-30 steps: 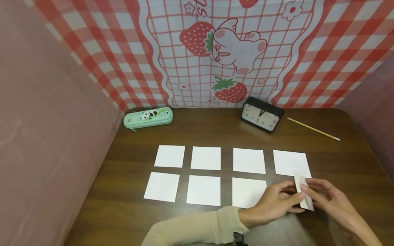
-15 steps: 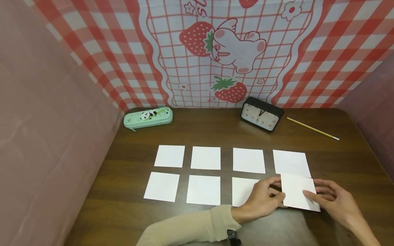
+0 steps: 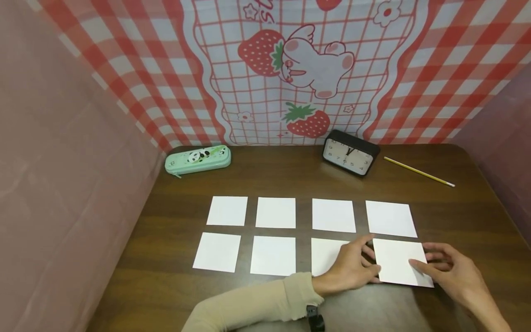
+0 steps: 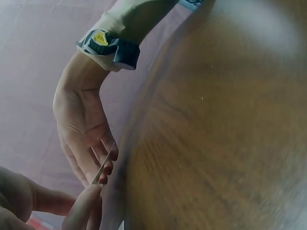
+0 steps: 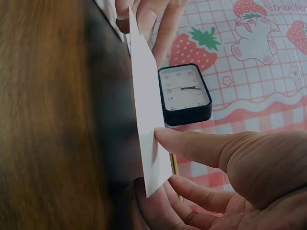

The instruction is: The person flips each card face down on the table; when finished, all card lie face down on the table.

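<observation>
A square white card (image 3: 401, 263) is held just above the table, near its front right, between both hands. My right hand (image 3: 454, 272) pinches its right side, thumb on top and fingers underneath; the right wrist view shows the thumb pressed on the card (image 5: 151, 100). At the card's left edge my left hand (image 3: 350, 265) grips with thumb and fingers, and its thumb (image 4: 82, 206) meets the thin edge in the left wrist view. The left forearm partly covers a white card (image 3: 325, 253) lying in the front row. Behind the held card lies another white card (image 3: 391, 219).
Several more white cards, among them one at the left (image 3: 217, 251), lie in two rows on the brown table (image 3: 174, 295). A green pencil case (image 3: 198, 160), a black clock (image 3: 350, 153) and a yellow pencil (image 3: 419, 171) lie along the back, before a checked cloth (image 3: 166, 87).
The card was tilted nearly on edge between both hands; it has turned down flatter, its white face upward. The left hand has shifted slightly left along with it.
</observation>
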`<move>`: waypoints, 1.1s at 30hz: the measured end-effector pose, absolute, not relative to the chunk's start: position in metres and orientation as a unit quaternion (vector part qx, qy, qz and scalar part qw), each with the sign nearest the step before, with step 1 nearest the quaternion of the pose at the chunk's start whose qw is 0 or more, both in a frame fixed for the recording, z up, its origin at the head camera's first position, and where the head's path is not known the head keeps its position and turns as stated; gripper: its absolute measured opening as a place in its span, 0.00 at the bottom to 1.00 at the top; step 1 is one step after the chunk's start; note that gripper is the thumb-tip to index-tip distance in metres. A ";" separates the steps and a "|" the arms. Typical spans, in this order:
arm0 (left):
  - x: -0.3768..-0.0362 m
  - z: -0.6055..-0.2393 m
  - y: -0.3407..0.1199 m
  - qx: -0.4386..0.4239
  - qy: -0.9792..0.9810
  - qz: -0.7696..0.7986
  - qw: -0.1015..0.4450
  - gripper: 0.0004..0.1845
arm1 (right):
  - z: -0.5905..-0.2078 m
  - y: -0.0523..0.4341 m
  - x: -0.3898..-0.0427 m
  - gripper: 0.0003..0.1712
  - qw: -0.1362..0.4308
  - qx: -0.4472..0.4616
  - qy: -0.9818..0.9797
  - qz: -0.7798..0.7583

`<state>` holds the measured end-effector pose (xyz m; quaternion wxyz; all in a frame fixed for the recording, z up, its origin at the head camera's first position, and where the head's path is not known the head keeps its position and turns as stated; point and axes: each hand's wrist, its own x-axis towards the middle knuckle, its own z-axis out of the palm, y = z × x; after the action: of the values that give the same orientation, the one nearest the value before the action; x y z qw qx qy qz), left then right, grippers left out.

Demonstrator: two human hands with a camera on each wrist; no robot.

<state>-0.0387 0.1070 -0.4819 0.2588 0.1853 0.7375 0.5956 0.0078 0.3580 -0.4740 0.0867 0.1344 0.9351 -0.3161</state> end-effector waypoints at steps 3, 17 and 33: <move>-0.042 -0.484 0.108 0.191 0.748 0.580 0.260 0.38 | -0.478 0.357 0.007 0.38 0.066 0.134 0.941 -0.304; -0.046 -0.484 0.108 0.236 0.834 0.451 0.213 0.36 | -0.483 0.362 0.006 0.40 0.076 0.137 0.946 -0.285; -0.050 -0.481 0.093 0.269 0.783 0.501 0.253 0.25 | -0.475 0.366 0.005 0.38 0.104 0.125 0.947 -0.277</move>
<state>-0.0502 0.0926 -0.4809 0.2526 0.2692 0.7830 0.5007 0.0049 0.3663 -0.4749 0.1040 0.1254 0.9468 -0.2775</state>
